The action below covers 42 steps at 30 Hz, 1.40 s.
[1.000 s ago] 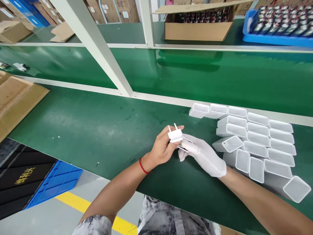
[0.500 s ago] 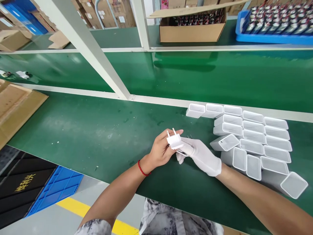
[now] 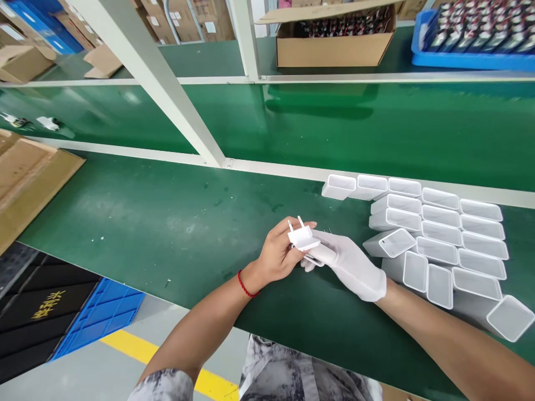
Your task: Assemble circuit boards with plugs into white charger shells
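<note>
So the white plug insert [image 3: 303, 238] with its two prongs sticking up sits just about dead centre of the frame, a bit above the green bench [image 3: 146, 223]. The bare left hand [image 3: 278, 253] has it pinched between fingertips and thumb; there's a red string bracelet [image 3: 243, 284] on that wrist. The gloved right hand [image 3: 351, 266] comes in from the right, fingers closed on a second white part [image 3: 314, 259] right under the insert. The glove hides most of it, so I can't tell exactly what it is.

Just right of the hands, a bunch of open white plastic shells [image 3: 438, 239] lie packed in rows on the bench. A cardboard box [image 3: 334, 47] and a blue tray [image 3: 472, 58] sit on the upper shelf, flat cardboard [image 3: 29, 178] at the left edge, and a blue crate [image 3: 100, 312] at lower left.
</note>
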Each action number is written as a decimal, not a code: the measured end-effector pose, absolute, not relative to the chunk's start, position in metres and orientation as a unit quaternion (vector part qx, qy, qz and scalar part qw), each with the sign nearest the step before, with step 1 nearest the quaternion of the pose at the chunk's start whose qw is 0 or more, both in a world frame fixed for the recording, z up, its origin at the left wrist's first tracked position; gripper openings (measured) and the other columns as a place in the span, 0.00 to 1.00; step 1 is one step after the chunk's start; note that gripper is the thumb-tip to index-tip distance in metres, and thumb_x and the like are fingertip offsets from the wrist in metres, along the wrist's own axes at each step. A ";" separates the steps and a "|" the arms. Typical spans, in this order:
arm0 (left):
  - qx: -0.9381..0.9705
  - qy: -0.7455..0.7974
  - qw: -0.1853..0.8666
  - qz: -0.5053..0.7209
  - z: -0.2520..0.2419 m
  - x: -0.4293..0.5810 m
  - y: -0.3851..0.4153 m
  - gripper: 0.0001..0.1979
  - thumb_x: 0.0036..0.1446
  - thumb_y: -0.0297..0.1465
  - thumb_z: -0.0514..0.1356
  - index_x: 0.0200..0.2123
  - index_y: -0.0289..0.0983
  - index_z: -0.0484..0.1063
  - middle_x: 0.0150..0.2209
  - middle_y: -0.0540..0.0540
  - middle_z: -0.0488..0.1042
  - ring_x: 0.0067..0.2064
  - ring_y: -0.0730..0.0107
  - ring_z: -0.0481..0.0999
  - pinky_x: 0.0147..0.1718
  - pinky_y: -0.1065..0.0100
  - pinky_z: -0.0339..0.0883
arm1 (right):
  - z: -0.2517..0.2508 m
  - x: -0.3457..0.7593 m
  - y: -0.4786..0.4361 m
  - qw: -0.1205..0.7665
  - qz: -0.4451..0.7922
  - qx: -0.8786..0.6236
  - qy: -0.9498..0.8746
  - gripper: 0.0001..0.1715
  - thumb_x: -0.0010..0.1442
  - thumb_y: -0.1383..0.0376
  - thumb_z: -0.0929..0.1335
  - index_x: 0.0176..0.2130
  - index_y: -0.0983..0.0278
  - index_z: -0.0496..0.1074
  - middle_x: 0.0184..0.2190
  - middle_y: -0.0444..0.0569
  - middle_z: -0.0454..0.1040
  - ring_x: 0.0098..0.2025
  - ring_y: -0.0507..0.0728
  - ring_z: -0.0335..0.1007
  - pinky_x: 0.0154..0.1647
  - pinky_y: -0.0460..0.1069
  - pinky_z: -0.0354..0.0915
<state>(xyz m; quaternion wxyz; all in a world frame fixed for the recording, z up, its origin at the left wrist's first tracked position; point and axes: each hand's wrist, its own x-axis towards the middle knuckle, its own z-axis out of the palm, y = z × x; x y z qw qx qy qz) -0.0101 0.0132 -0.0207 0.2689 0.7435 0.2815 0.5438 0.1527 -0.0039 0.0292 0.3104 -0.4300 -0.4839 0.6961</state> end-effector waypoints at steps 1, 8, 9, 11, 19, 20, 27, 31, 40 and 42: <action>0.740 0.289 0.271 0.544 -0.020 -0.010 0.013 0.18 0.69 0.40 0.53 0.51 0.36 0.74 0.37 0.43 0.76 0.35 0.70 0.75 0.33 0.69 0.71 | 0.029 0.153 -0.004 0.304 0.698 -0.430 -0.486 0.22 0.57 0.48 0.72 0.32 0.64 0.76 0.26 0.45 0.73 0.30 0.54 0.71 0.34 0.51 0.71; 0.701 0.337 0.285 0.560 -0.017 -0.009 0.014 0.17 0.69 0.39 0.53 0.48 0.34 0.76 0.34 0.45 0.75 0.33 0.73 0.73 0.32 0.71 0.69 | 0.033 0.157 -0.007 0.306 0.467 -0.501 -0.661 0.29 0.62 0.50 0.68 0.57 0.60 0.70 0.50 0.52 0.75 0.51 0.64 0.73 0.52 0.59 0.70; 0.695 0.345 0.288 0.561 -0.017 -0.009 0.014 0.17 0.69 0.39 0.53 0.48 0.34 0.76 0.33 0.46 0.74 0.32 0.73 0.72 0.32 0.71 0.69 | 0.033 0.157 -0.008 0.300 0.417 -0.504 -0.694 0.30 0.60 0.52 0.69 0.58 0.60 0.69 0.51 0.53 0.75 0.51 0.65 0.72 0.52 0.60 0.70; 0.691 0.356 0.297 0.555 -0.017 -0.010 0.014 0.17 0.68 0.40 0.54 0.48 0.34 0.76 0.32 0.47 0.73 0.31 0.74 0.71 0.31 0.71 0.67 | 0.031 0.156 -0.011 0.266 0.333 -0.500 -0.754 0.27 0.59 0.55 0.69 0.56 0.61 0.70 0.49 0.54 0.76 0.48 0.67 0.73 0.48 0.62 0.71; 0.672 0.356 0.398 0.512 -0.013 -0.013 0.012 0.23 0.68 0.46 0.51 0.48 0.35 0.74 0.33 0.46 0.69 0.32 0.71 0.68 0.27 0.70 0.64 | 0.035 0.158 -0.014 0.290 0.382 -0.542 -0.691 0.25 0.66 0.54 0.65 0.58 0.61 0.71 0.48 0.53 0.77 0.47 0.64 0.74 0.50 0.60 0.69; 0.662 0.358 0.410 0.516 -0.014 -0.013 0.012 0.23 0.68 0.47 0.50 0.50 0.35 0.73 0.34 0.45 0.70 0.34 0.71 0.69 0.27 0.71 0.64 | 0.037 0.159 -0.013 0.317 0.429 -0.538 -0.653 0.25 0.65 0.54 0.66 0.59 0.60 0.71 0.52 0.51 0.76 0.52 0.64 0.72 0.54 0.60 0.67; 0.564 0.386 0.425 0.594 -0.021 -0.011 0.018 0.22 0.66 0.46 0.55 0.55 0.38 0.64 0.40 0.45 0.70 0.36 0.72 0.71 0.28 0.72 0.69 | 0.037 0.161 -0.006 0.469 0.634 -0.490 -0.371 0.18 0.55 0.57 0.75 0.47 0.56 0.80 0.47 0.47 0.79 0.46 0.62 0.74 0.46 0.56 0.72; 0.504 0.395 0.379 0.668 -0.019 -0.013 0.024 0.16 0.65 0.45 0.57 0.45 0.38 0.66 0.32 0.51 0.68 0.31 0.74 0.71 0.30 0.70 0.69 | 0.041 0.161 -0.002 0.505 0.638 -0.484 -0.321 0.14 0.53 0.56 0.77 0.39 0.58 0.82 0.39 0.48 0.80 0.39 0.59 0.73 0.36 0.53 0.72; 0.488 0.291 0.348 0.746 0.063 -0.026 0.002 0.10 0.63 0.41 0.59 0.35 0.42 0.64 0.27 0.57 0.66 0.20 0.79 0.64 0.37 0.60 0.72 | 0.057 0.166 -0.010 0.498 0.636 -0.461 -0.366 0.22 0.59 0.52 0.73 0.50 0.56 0.79 0.48 0.49 0.77 0.45 0.61 0.72 0.38 0.52 0.72; 0.529 0.298 0.386 0.694 0.094 -0.036 -0.029 0.10 0.64 0.43 0.57 0.36 0.43 0.66 0.25 0.56 0.65 0.20 0.76 0.65 0.43 0.54 0.73 | 0.060 0.166 -0.013 0.492 0.645 -0.453 -0.369 0.23 0.60 0.52 0.72 0.52 0.56 0.78 0.48 0.48 0.76 0.44 0.59 0.72 0.38 0.51 0.72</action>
